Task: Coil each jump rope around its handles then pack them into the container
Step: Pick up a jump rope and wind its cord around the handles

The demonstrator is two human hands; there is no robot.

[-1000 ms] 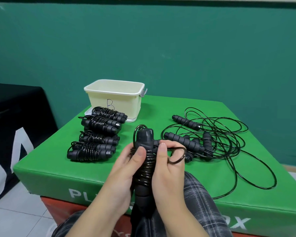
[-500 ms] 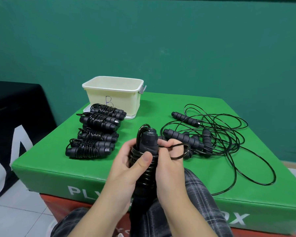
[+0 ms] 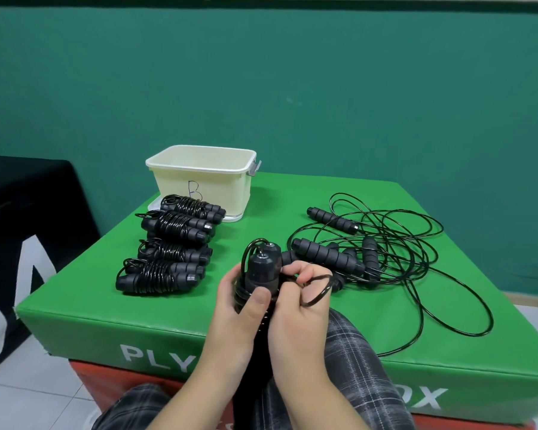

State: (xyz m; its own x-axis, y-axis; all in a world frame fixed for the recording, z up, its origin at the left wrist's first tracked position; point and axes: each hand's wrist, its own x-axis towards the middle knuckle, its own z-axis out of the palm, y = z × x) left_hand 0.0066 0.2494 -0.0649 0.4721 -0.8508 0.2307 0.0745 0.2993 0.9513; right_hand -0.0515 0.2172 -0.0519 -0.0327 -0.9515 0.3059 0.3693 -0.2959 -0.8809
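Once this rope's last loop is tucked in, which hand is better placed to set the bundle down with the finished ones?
Probably the left hand: it grips the wrapped handles, and the coiled bundles lie on its side. The right hand pinches the end loop.

Green padded box (image 3: 292, 193) carries a cream container (image 3: 199, 184). Four coiled jump ropes (image 3: 168, 243) lie just before the container. Loose ropes (image 3: 379, 243) lie tangled to its right.
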